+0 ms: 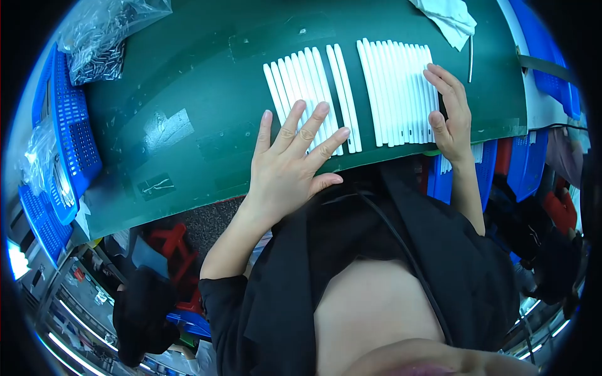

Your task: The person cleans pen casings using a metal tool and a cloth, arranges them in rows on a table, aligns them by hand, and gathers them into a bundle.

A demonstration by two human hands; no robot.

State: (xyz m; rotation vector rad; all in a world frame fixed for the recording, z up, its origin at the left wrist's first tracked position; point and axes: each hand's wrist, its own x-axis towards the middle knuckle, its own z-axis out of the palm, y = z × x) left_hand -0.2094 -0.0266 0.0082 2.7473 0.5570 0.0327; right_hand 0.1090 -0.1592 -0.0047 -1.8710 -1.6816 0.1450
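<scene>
Several slim white sticks lie side by side on the green table. They form a left group, a close pair beside it, and a larger right group. My left hand, fingers spread, rests over the lower part of the left group and holds nothing. My right hand is at the right edge of the right group, its fingers apart, fingertips by the outermost stick.
A plastic bag of small metal parts lies at the upper left, near blue baskets. A white cloth and a thin rod are at the upper right. Blue bins stand beyond the table's right front edge.
</scene>
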